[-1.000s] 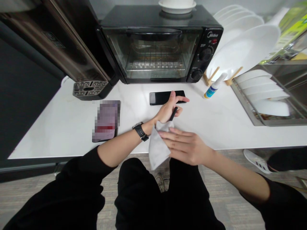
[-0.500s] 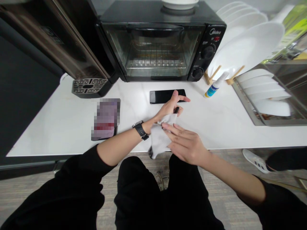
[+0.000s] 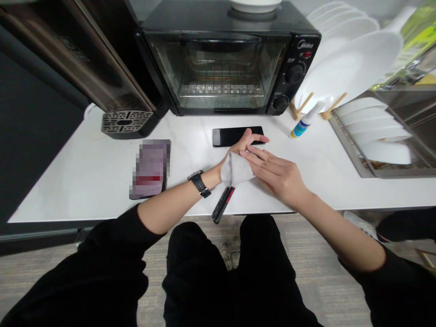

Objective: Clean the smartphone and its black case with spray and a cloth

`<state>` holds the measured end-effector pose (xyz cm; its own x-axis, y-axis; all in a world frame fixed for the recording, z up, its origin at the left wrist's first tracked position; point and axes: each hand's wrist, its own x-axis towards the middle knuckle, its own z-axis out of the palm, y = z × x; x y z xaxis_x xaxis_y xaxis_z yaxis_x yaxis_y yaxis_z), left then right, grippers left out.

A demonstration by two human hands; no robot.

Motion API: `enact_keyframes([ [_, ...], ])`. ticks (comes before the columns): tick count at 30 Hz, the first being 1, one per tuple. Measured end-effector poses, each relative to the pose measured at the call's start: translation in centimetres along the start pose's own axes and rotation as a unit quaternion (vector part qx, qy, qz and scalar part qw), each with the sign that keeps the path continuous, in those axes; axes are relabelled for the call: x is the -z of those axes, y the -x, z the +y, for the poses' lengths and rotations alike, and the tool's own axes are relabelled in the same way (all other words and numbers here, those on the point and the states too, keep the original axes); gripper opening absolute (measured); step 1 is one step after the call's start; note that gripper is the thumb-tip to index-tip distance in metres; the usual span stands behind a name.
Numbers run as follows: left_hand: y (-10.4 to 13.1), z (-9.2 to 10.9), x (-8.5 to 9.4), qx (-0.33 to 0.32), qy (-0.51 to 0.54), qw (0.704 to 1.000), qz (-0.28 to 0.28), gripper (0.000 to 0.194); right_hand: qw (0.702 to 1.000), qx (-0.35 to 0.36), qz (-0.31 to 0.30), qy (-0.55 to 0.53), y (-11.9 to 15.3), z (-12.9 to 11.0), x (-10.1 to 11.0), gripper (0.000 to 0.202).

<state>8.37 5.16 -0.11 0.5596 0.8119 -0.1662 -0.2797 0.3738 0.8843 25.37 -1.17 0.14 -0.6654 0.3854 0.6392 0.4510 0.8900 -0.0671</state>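
My left hand (image 3: pixel 242 141) reaches over the counter, its thumb and index finger stretched out near a black phone (image 3: pixel 229 137). A slim black object with red strips (image 3: pixel 223 205) runs beneath this hand and sticks out toward the counter's front edge; its kind is unclear. The left hand appears to grip it, though the lower fingers are hidden. Over that object lies a light grey cloth (image 3: pixel 237 168). With fingers together, my right hand (image 3: pixel 281 177) presses and holds the cloth's right side.
Another phone (image 3: pixel 166 165), its screen pixelated, lies on the white counter (image 3: pixel 88 181) at left. Behind stand a black toaster oven (image 3: pixel 221 113) and a dispenser with a drip tray (image 3: pixel 124 125). A small spray bottle (image 3: pixel 300 127) and racked white plates (image 3: pixel 347 68) are at right.
My right hand has moved up and right with the cloth. The cloth has slid off the near end of the black-and-red object, which now shows. The left hand has barely moved.
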Motion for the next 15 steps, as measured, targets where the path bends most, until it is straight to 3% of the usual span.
enact_keyframes([
  [3, -1.2, -0.2, 0.0, -0.011, 0.034, 0.999, 0.023, 0.067, 0.999, -0.044, 0.006, 0.018, -0.4, 0.4, -0.3, 0.066],
  [8, -1.5, -0.3, 0.6, -0.098, 0.041, 0.991, 0.086, 0.065, 0.995, -0.08, 0.011, 0.049, -1.1, -0.4, -0.6, 0.047],
  [15, 0.1, 0.6, 1.1, -0.13, -0.11, 0.981, 0.089, 0.078, 0.997, 0.076, -0.022, -0.005, 0.0, -3.9, -0.9, 0.049],
])
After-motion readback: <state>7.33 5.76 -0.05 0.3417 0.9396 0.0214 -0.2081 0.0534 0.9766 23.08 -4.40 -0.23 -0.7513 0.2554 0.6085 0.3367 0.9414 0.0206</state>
